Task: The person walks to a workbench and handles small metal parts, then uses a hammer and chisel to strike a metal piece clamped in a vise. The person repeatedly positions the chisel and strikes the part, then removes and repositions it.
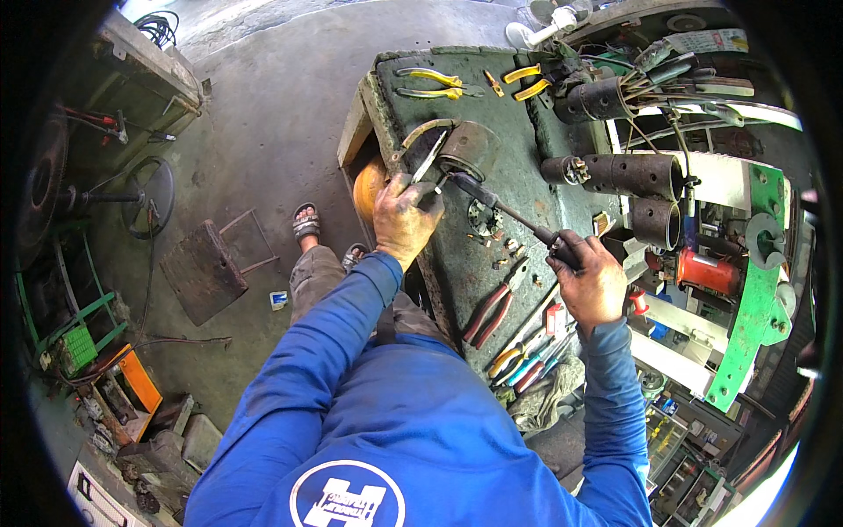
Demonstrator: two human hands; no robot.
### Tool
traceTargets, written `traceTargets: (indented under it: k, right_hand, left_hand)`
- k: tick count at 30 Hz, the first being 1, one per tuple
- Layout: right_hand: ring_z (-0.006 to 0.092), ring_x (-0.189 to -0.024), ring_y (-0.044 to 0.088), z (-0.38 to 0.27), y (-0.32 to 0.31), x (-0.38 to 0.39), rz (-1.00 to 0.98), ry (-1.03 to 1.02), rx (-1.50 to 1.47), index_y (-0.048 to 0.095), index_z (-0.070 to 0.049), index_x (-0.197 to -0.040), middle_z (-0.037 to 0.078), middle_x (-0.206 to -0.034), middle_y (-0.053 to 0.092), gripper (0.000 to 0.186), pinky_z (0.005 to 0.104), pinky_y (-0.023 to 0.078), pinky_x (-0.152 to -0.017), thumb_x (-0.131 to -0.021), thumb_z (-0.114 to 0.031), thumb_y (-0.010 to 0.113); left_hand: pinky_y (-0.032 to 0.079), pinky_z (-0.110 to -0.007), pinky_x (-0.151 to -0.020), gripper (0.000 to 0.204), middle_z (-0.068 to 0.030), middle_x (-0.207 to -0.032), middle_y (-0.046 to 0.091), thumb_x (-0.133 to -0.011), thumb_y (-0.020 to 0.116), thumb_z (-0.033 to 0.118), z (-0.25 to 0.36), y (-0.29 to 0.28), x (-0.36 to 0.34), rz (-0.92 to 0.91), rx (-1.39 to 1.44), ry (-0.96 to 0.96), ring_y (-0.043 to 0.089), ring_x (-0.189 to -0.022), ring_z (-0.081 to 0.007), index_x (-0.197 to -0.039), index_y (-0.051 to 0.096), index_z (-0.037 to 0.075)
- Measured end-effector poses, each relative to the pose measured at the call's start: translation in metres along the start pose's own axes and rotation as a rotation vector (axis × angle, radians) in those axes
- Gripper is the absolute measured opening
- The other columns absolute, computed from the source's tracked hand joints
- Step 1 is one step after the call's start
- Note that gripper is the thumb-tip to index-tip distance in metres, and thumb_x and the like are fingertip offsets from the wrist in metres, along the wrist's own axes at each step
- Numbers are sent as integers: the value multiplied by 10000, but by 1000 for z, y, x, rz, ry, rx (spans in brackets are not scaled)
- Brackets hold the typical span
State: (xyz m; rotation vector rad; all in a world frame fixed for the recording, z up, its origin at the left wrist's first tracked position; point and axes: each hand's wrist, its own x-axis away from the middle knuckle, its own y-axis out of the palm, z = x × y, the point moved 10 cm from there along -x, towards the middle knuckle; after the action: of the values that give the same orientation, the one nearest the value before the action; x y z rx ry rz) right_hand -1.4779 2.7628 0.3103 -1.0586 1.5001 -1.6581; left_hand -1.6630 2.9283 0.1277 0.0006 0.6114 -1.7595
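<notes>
My right hand (592, 279) is closed round the dark handle of a soldering iron (516, 216). The iron's thick dark head reaches left to the near rim of a hollow metal cylinder (475, 146) lying on the bench. At the bench's left edge, my left hand (404, 218) pinches a slim, pointed metal piece (429, 156), whose exact kind I cannot make out. It slants up beside a curved strip (428, 130) at the cylinder's left. Whether the iron's tip touches anything inside the cylinder is hidden. A round brush-holder plate (484, 217) lies below the iron.
Yellow-handled pliers (432, 83) lie at the bench's far end, red-handled pliers (497, 303) nearer me. Several hand tools (527, 360) and a grey rag (549, 395) are close by. More metal cylinders (628, 174) stand along the right. A wooden stool (204, 272) is on the floor at left.
</notes>
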Motion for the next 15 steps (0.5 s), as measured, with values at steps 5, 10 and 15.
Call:
traceTargets:
  k: [5,10,15]
  right_hand:
    - [352,-859,684,-8,-4,4,66,-50,84,717,-159,-1217,113,-935,639,442,455,542,-734,-817,-306,836]
    - [359,-865,685,-2,-1,4,24,19,-28,718,-160,-1211,120,-936,644,425,457,543,-742,-824,-295,833]
    - [364,-874,688,1,1,4,6,32,-57,718,-152,-1209,130,-934,649,420,455,546,-748,-830,-292,831]
  left_hand:
    - [542,-417,-812,210,-88,-950,702,-728,849,178,0,1,0,-18,12,-9,684,-867,-317,-919,791,111]
    - [542,-416,-813,208,-90,-947,704,-731,848,176,1,0,-1,-14,2,-6,684,-867,-317,-920,794,109]
    - [544,-420,-816,211,-92,-953,708,-734,849,179,1,0,-1,-10,1,1,686,-871,-317,-925,796,108]
